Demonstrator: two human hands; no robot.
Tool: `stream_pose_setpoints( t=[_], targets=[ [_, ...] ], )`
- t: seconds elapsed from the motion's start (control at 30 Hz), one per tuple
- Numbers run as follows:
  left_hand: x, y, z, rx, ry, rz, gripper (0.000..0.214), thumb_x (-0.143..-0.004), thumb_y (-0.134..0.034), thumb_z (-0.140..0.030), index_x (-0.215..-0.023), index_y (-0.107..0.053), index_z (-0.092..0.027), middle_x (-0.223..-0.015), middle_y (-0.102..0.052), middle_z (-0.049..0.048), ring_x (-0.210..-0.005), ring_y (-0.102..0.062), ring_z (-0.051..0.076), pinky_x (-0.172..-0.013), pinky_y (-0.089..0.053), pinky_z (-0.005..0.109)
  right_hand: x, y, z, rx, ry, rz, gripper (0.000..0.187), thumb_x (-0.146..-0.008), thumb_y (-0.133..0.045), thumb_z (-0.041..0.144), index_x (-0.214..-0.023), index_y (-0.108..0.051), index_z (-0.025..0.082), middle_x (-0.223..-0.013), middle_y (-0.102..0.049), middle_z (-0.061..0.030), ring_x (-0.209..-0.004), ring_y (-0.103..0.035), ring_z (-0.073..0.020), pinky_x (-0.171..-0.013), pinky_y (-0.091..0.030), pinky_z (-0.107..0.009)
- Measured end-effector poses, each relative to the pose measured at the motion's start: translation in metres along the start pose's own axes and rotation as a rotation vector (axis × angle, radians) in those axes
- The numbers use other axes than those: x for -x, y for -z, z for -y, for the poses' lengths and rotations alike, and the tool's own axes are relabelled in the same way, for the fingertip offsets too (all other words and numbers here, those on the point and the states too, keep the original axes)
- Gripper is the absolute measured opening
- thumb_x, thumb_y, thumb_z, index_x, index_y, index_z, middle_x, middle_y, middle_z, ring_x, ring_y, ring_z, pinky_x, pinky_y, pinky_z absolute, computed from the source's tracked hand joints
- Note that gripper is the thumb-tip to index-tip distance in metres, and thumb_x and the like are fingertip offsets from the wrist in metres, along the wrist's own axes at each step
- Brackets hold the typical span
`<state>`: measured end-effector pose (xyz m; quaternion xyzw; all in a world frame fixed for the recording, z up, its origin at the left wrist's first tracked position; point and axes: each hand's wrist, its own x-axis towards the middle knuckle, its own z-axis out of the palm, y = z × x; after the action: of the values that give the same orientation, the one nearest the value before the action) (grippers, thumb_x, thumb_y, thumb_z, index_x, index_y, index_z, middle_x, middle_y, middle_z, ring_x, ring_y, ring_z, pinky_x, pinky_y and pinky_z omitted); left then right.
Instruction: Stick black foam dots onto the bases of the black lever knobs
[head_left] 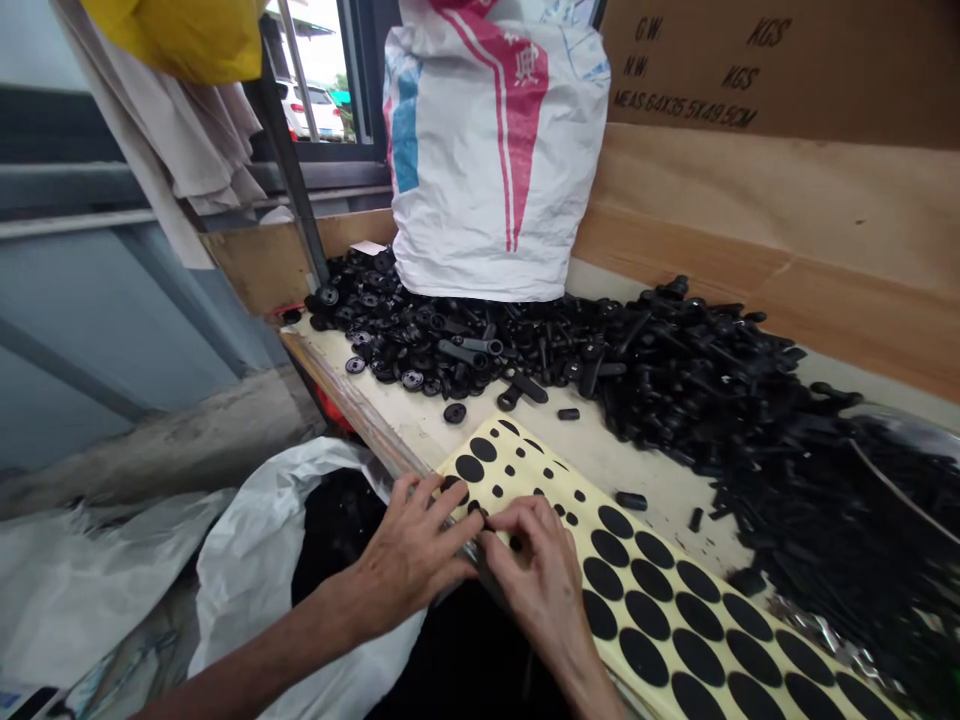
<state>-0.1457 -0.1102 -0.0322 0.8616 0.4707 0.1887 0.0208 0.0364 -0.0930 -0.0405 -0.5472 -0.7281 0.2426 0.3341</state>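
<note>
A pale yellow sheet of round black stickers [592, 477] lies along the table's front edge. Large discs cover its right part, and smaller dots sit toward the left. My left hand [412, 550] rests with fingers apart on the sheet's left end, pressing near the edge. My right hand [541, 570] is closed in a pinch beside the left fingertips. Between its thumb and forefinger is a small black sticker [484, 522], partly hidden by the fingers. Part of the sheet lies covered under both hands.
Behind the sheet spread piles of black plastic parts [697, 370] and round black caps [412, 380]. A white woven sack [495, 170] stands at the back. Below left, an open white bag [255, 560] holds dark items. A wooden board [862, 220] borders the table.
</note>
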Motion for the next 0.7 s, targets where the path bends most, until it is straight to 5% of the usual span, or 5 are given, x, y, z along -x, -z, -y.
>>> stream_pose_setpoints(
  t=[0.13,0.33,0.53,0.7],
  targets=[
    [-0.002,0.006,-0.002,0.130,0.072,-0.050,0.043,-0.085,-0.064,-0.038,-0.120,-0.053,-0.016,-0.125,-0.061,0.0146,-0.119,-0.048,0.035,-0.100,-0.026,0.054,-0.003,0.015,0.005,-0.235,-0.069,0.122,0.006,-0.082,-0.056,0.027,-0.081,-0.061,0.024,-0.100,-0.059,-0.0024,-0.099,-0.056,-0.0206,-0.089,-0.040,-0.037],
    [-0.027,0.015,-0.012,0.332,0.200,-0.177,0.007,-0.088,-0.056,-0.019,-0.089,-0.062,-0.021,-0.115,-0.067,0.0051,-0.119,-0.048,0.027,-0.100,-0.032,0.043,0.000,0.036,0.006,-0.491,-0.122,0.178,0.015,-0.085,-0.055,0.034,-0.078,-0.061,0.022,-0.106,-0.061,-0.0051,-0.104,-0.058,-0.0211,-0.092,-0.042,-0.033],
    [-0.033,0.019,-0.007,0.380,0.177,-0.067,0.037,-0.080,-0.054,-0.011,-0.116,-0.058,-0.020,-0.121,-0.064,0.0090,-0.122,-0.046,0.028,-0.102,-0.034,0.047,0.006,0.049,0.008,-0.582,-0.139,0.319,0.013,-0.086,-0.058,0.034,-0.081,-0.064,0.023,-0.127,-0.056,-0.0052,-0.121,-0.051,-0.0227,-0.099,-0.037,-0.035],
    [-0.034,0.034,-0.011,0.612,0.159,-0.019,0.027,-0.080,-0.053,-0.011,-0.100,-0.066,-0.023,-0.119,-0.064,0.0072,-0.122,-0.047,0.024,-0.106,-0.034,0.042,0.005,0.053,0.003,-0.653,-0.171,0.218,0.016,-0.088,-0.056,0.035,-0.081,-0.063,0.022,-0.122,-0.059,-0.0061,-0.117,-0.054,-0.0228,-0.101,-0.036,-0.038]
  ],
)
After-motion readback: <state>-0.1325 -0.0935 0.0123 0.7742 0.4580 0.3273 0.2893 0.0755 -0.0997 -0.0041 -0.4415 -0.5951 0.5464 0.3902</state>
